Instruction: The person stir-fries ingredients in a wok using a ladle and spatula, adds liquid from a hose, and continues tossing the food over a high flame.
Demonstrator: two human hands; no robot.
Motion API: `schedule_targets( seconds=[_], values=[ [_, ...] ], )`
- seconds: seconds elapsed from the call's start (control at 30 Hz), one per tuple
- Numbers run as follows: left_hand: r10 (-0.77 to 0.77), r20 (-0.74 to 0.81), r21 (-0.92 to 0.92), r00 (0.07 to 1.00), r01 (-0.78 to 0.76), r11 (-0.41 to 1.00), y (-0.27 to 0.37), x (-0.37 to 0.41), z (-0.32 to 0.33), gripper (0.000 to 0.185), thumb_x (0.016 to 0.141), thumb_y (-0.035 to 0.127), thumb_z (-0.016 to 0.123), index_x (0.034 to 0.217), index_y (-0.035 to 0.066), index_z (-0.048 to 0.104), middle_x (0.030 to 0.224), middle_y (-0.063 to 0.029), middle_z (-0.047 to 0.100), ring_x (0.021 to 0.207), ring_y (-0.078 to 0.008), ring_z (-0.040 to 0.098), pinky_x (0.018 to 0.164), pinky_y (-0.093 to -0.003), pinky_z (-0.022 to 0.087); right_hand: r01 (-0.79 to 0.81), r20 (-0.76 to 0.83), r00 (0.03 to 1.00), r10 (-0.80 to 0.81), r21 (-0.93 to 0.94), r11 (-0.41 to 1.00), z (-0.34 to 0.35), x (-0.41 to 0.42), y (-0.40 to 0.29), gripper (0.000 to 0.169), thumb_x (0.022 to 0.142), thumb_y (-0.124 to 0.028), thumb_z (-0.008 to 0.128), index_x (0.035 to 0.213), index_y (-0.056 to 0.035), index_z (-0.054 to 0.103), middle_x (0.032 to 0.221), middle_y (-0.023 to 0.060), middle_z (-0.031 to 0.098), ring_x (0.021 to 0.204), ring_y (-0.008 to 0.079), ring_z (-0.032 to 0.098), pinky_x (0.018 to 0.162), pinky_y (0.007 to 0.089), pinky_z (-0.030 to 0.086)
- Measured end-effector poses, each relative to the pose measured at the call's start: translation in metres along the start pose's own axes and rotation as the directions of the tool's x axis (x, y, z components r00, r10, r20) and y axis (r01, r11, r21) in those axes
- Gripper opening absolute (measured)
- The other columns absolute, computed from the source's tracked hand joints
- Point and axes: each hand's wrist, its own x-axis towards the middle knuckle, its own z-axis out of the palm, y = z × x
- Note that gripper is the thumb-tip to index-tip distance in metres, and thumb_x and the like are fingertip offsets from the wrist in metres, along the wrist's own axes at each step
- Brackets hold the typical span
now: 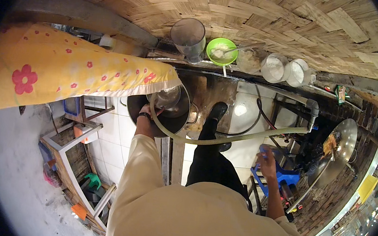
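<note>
My left hand (146, 110), a dark band at its wrist, reaches into a large dark pot (184, 116) with side handles. Its fingers are at the end of a pale green hose (207, 141), beside a round shiny metal vessel (172, 98) inside the pot; which of them it grips is not plain. The hose runs from a grey pipe elbow (312, 108) on the right. My right hand (267, 160) is raised over a blue plastic stool (286, 177), fingers curled; a blue thing shows at them, and a hold cannot be told.
A yellow flowered cloth (95, 72) hangs over the pot's rim area. On the ledge stand a clear pitcher (188, 40), a green bowl (222, 48) with a spoon and several clear containers (295, 72). A wok (341, 151) with food and a long ladle is at right. White-framed shelving (67, 154) stands at left.
</note>
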Motion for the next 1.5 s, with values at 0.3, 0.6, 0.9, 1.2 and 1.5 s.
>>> schedule_targets(
  seconds=[0.3,0.6,0.9,1.2,1.5],
  values=[
    [0.129,0.107,0.015,0.986,-0.131,0.991,-0.001,-0.001,-0.014,0.038,0.099,0.002,0.047,0.136,0.010,0.046,0.138,-0.0141,0.048,0.127,-0.0353,0.049,0.095,-0.0652,0.053,-0.231,0.281,0.959,0.019,0.746,0.624,0.067,0.022,-0.060,0.059,0.103,-0.037,0.055,0.150,-0.0150,0.029,0.134,0.0170,0.055,0.114,0.0290,0.060,0.093,0.0435,0.052],
    [0.211,0.138,0.356,0.968,-0.247,0.901,0.018,-0.074,0.005,0.038,0.100,0.002,0.051,0.137,0.005,0.046,0.135,-0.0147,0.052,0.114,-0.0335,0.059,0.085,-0.0500,0.062,-0.223,0.126,0.974,0.190,0.701,0.678,0.084,0.035,-0.047,0.055,0.098,-0.052,0.059,0.131,-0.0103,0.044,0.122,0.0138,0.063,0.098,0.0232,0.064,0.085,0.0376,0.057],
    [0.553,0.453,0.840,0.699,-0.543,-0.001,0.036,-0.005,-0.054,0.050,0.094,0.020,0.062,0.141,0.011,0.047,0.115,-0.0138,0.065,0.114,-0.0280,0.061,0.090,-0.0449,0.054,-0.121,0.069,0.992,0.102,0.697,0.707,0.084,0.023,-0.038,0.053,0.098,-0.054,0.056,0.127,-0.0105,0.045,0.112,0.0114,0.063,0.096,0.0226,0.063,0.086,0.0382,0.058],
    [0.885,0.294,0.954,0.360,-0.157,-0.253,-0.014,-0.149,0.049,0.079,0.087,0.018,0.064,0.156,0.021,0.028,0.130,-0.0264,0.053,0.103,-0.0484,0.063,0.089,-0.0535,0.053,-0.073,0.032,0.997,0.070,0.678,0.731,0.085,0.024,-0.039,0.053,0.099,-0.056,0.054,0.122,-0.0100,0.044,0.107,0.0104,0.061,0.098,0.0228,0.063,0.085,0.0397,0.059],
    [0.923,0.372,0.911,0.101,-0.231,-0.342,-0.019,-0.265,0.063,0.078,0.086,0.004,0.059,0.156,0.024,0.029,0.143,-0.0240,0.042,0.093,-0.0496,0.066,0.077,-0.0545,0.055,-0.078,0.041,0.997,0.068,0.675,0.734,0.076,0.018,-0.034,0.039,0.103,-0.049,0.051,0.117,-0.0126,0.045,0.107,0.0100,0.060,0.101,0.0230,0.063,0.084,0.0427,0.060]
  ],
)
